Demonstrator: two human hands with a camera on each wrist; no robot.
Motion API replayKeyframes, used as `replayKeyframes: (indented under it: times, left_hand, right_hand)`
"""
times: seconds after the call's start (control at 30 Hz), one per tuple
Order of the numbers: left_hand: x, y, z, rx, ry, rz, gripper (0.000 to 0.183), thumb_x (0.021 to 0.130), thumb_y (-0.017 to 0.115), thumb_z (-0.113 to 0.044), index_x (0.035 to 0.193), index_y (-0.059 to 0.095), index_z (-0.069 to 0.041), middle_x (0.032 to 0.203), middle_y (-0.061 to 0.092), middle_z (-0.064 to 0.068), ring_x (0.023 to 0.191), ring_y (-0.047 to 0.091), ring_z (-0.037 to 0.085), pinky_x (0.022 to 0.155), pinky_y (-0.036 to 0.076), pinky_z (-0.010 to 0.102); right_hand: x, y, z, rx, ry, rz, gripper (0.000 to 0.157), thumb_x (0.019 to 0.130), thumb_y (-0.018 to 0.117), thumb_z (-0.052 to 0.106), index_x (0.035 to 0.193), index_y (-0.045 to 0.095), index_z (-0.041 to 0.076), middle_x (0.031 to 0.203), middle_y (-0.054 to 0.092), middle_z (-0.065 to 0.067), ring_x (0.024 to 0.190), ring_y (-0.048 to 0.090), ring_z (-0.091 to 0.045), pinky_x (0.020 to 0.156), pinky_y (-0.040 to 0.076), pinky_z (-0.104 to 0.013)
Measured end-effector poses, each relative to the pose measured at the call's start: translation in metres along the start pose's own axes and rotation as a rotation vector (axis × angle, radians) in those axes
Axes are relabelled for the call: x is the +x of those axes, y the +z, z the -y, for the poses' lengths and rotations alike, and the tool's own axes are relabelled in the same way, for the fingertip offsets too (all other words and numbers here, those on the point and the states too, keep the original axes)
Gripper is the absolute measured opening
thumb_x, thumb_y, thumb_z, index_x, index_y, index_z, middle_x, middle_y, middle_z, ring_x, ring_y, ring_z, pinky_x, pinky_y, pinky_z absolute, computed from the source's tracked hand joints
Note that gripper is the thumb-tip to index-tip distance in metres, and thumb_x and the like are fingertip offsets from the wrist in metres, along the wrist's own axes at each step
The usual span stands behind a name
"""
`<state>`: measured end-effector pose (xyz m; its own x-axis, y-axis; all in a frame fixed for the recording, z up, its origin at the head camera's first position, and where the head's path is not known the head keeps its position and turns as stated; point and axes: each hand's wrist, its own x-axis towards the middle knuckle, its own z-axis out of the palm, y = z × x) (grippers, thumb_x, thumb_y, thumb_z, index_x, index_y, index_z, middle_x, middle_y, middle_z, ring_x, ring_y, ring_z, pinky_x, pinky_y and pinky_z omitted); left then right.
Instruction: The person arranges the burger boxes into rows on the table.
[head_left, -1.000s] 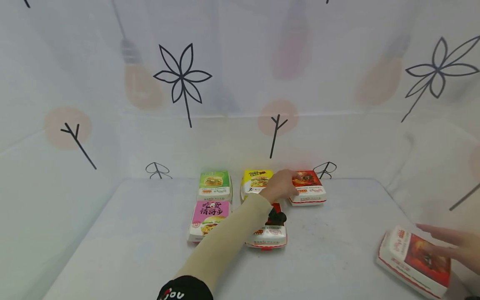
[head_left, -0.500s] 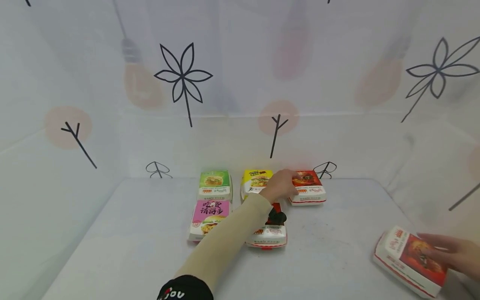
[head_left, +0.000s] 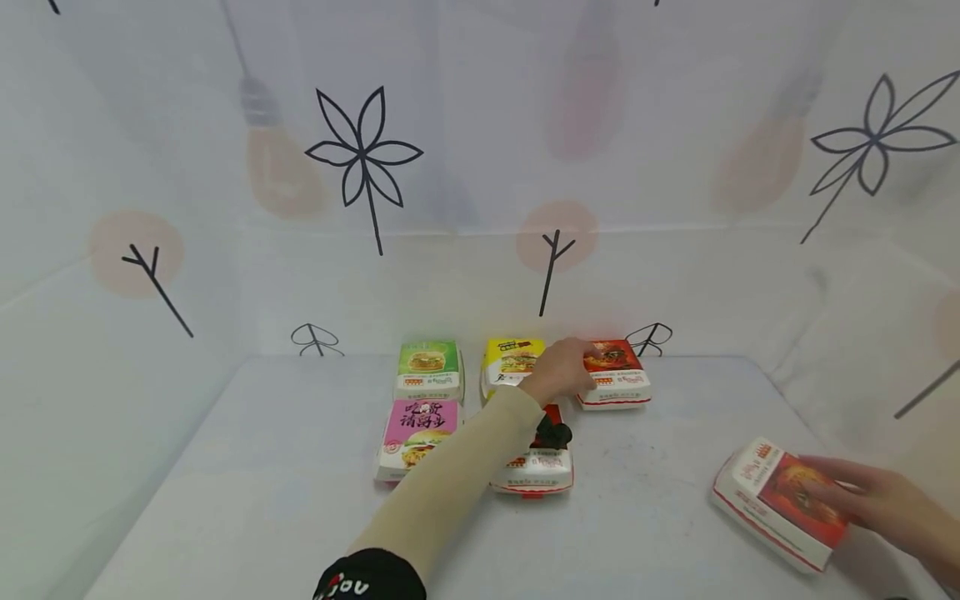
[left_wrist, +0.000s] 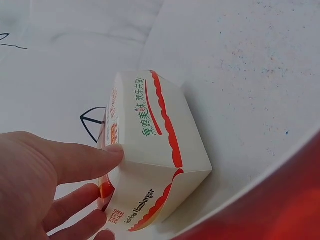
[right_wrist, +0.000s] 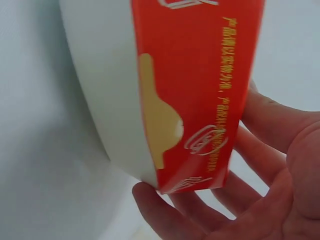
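Observation:
At the back right of the table stands a red-and-white hamburger box (head_left: pixel 617 379). My left hand (head_left: pixel 561 370) reaches to its left side; in the left wrist view the thumb lies straight along the box top and the other fingers are at the near corner. On the right my right hand (head_left: pixel 873 500) grips a second red-and-white hamburger box (head_left: pixel 783 504), tilted at an angle. Seen from the right wrist, the fingers (right_wrist: pixel 155 207) curl round one end of this box, which has a red side panel and a tan tab slot.
Left of the hands, a green hamburger box (head_left: pixel 429 371) stands behind a pink one (head_left: pixel 420 437). A yellow box (head_left: pixel 513 360) is behind a red-and-black one (head_left: pixel 536 473), partly covered by my left sleeve (head_left: pixel 450 492). A white patterned sheet (head_left: pixel 450 283) hangs behind the white table (head_left: pixel 660 517).
The right hand has closed its grip on the tilted hamburger box and moved it leftward and slightly back. The left hand stays in place at the back-right box.

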<state>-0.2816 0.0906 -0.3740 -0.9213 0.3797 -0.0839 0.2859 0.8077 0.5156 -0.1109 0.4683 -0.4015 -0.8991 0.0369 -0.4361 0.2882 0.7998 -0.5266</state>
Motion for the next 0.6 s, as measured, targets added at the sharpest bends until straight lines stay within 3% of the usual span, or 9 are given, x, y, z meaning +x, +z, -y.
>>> replayKeyframes:
  times: [0.13,0.2,0.47,0.6]
  left_hand:
    - [0.0,0.001,-0.001,0.013,-0.001,0.002,0.046,0.084,0.081,-0.025,0.126,0.068,-0.033,0.133,0.058,-0.01,0.109,0.05,0.012,0.094,0.045,0.031]
    - [0.001,0.001,-0.001,0.018,0.001,0.001,0.046,0.084,0.081,-0.026,0.127,0.067,-0.033,0.133,0.058,-0.009,0.109,0.05,0.012,0.094,0.045,0.032]
    - [0.0,0.001,-0.001,0.004,-0.007,0.0,0.046,0.084,0.081,-0.026,0.127,0.067,-0.033,0.132,0.058,-0.01,0.107,0.05,0.012,0.093,0.045,0.031]
    - [-0.001,0.001,0.0,0.008,0.004,-0.001,0.046,0.084,0.081,-0.026,0.127,0.067,-0.033,0.132,0.058,-0.009,0.107,0.05,0.012,0.094,0.045,0.031]
  right_hand:
    - [0.0,0.009,0.013,-0.028,-0.064,-0.059,0.08,0.1,0.054,0.05,0.145,0.034,-0.013,0.137,0.037,-0.046,0.109,0.052,-0.05,0.073,0.056,-0.047]
    - [0.002,0.011,0.022,-0.013,-0.057,-0.053,0.082,0.1,0.052,0.052,0.145,0.033,-0.013,0.138,0.035,-0.046,0.115,0.046,-0.055,0.074,0.055,-0.052]
    - [0.008,0.026,0.05,0.024,-0.079,-0.046,0.084,0.098,0.055,0.054,0.148,0.033,-0.01,0.142,0.034,-0.043,0.122,0.039,-0.06,0.076,0.054,-0.058]
    - [0.012,0.036,0.062,0.045,-0.096,-0.068,0.086,0.095,0.059,0.056,0.146,0.037,-0.009,0.141,0.036,-0.043,0.122,0.04,-0.061,0.081,0.056,-0.055]
